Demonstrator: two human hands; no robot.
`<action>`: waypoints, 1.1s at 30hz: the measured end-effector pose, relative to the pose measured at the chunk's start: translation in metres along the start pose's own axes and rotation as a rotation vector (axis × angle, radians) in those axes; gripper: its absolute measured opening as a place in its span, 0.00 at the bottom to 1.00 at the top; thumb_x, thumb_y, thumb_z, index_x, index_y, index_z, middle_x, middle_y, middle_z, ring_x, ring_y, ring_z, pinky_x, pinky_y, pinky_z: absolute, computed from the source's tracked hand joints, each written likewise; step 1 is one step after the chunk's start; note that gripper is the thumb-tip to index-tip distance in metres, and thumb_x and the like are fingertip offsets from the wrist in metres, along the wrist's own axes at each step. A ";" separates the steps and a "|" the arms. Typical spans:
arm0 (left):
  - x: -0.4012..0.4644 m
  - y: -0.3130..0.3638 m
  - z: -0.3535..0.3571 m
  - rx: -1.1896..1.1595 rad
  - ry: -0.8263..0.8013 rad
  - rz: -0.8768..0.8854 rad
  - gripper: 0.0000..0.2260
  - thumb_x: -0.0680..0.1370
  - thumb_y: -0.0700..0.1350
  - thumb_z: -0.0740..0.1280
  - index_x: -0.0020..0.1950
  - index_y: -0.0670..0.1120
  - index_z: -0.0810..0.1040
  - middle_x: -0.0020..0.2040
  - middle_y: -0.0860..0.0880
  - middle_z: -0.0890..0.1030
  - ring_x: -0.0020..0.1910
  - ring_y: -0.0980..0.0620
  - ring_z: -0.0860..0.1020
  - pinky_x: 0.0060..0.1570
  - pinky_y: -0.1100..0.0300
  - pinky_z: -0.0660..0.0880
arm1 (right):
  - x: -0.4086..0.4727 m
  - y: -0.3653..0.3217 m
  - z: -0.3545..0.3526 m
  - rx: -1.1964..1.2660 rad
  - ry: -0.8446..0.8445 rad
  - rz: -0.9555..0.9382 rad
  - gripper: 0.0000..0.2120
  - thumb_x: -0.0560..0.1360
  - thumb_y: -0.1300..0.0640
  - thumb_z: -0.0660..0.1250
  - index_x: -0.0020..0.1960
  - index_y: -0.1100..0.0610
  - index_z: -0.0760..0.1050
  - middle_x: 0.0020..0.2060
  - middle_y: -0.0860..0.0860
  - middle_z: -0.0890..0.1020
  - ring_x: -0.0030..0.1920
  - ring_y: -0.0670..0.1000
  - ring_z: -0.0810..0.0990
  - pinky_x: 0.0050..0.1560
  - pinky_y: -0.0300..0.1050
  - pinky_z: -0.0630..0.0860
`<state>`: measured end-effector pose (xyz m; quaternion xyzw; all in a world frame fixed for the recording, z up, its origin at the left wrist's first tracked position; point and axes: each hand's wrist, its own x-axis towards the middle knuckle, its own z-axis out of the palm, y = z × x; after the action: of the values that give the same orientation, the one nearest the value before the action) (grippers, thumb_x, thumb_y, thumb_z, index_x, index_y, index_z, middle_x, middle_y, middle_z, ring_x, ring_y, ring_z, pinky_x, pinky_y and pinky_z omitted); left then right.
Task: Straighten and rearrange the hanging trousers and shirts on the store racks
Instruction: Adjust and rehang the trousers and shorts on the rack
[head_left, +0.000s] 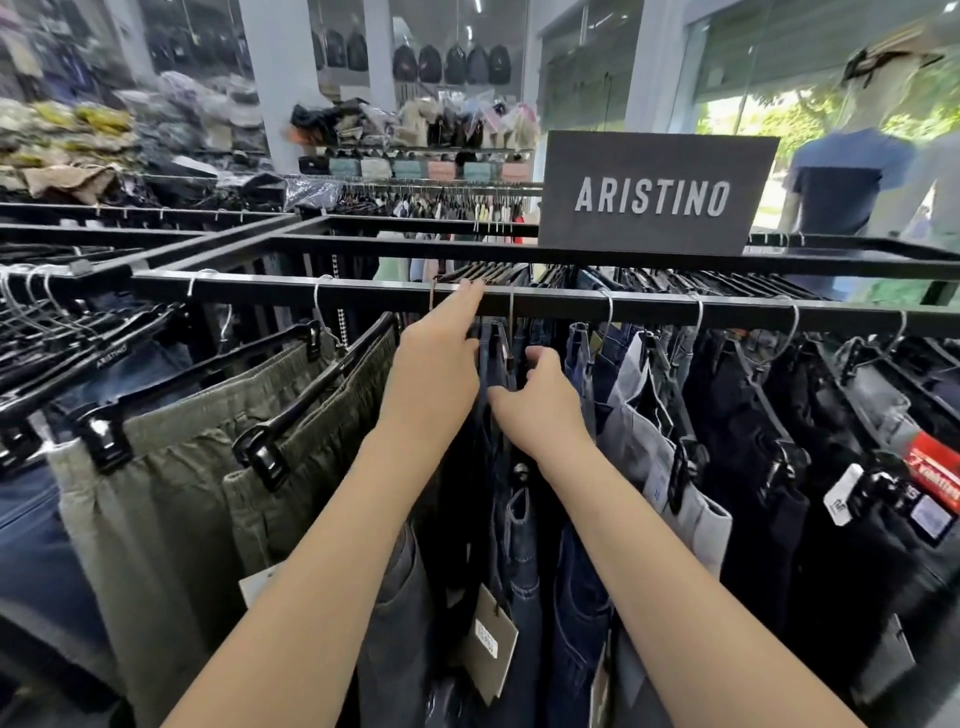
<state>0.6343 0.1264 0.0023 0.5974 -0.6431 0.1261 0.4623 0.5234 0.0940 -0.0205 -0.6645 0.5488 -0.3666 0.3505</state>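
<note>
A black rack rail (649, 306) runs across the view with trousers hanging from it on clip hangers. My left hand (434, 369) reaches up, its index finger stretched onto the rail beside a hanger hook, the other fingers tucked behind a dark pair of jeans (498, 467). My right hand (540, 400) grips the waist of those dark jeans from the right, thumb and fingers curled round the fabric. Olive green trousers (171, 499) hang to the left, and grey trousers (649, 447) and black jeans (831, 493) to the right.
A dark sign reading ARISTINO (652, 195) stands on the rack's upper frame. More racks with hangers (62, 312) stretch to the left and behind. Shelves of folded clothes and bags (415, 130) fill the back. A person in a blue shirt (841, 182) stands far right.
</note>
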 end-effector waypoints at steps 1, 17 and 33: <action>-0.014 -0.005 -0.014 0.038 0.014 -0.068 0.24 0.75 0.35 0.69 0.71 0.43 0.72 0.68 0.46 0.75 0.68 0.50 0.72 0.68 0.67 0.61 | -0.007 -0.002 -0.002 -0.093 0.024 -0.061 0.27 0.75 0.54 0.66 0.73 0.53 0.63 0.67 0.55 0.69 0.61 0.57 0.74 0.54 0.47 0.71; -0.068 -0.052 -0.052 -0.678 -0.348 -0.867 0.11 0.82 0.45 0.60 0.49 0.43 0.81 0.35 0.47 0.80 0.28 0.56 0.72 0.33 0.62 0.72 | -0.037 -0.043 0.034 -0.325 -0.359 -0.211 0.24 0.81 0.43 0.56 0.72 0.53 0.69 0.68 0.52 0.75 0.67 0.53 0.72 0.56 0.43 0.66; -0.116 -0.092 0.003 -0.676 -0.198 -0.841 0.17 0.75 0.26 0.57 0.57 0.38 0.79 0.56 0.40 0.81 0.53 0.49 0.80 0.59 0.55 0.76 | -0.021 -0.025 -0.017 -0.669 -0.318 -0.272 0.26 0.79 0.66 0.53 0.72 0.47 0.70 0.67 0.55 0.75 0.36 0.50 0.74 0.29 0.40 0.69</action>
<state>0.6978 0.1762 -0.1213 0.6302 -0.3940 -0.3401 0.5761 0.5174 0.1178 0.0072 -0.8572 0.4837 -0.1032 0.1432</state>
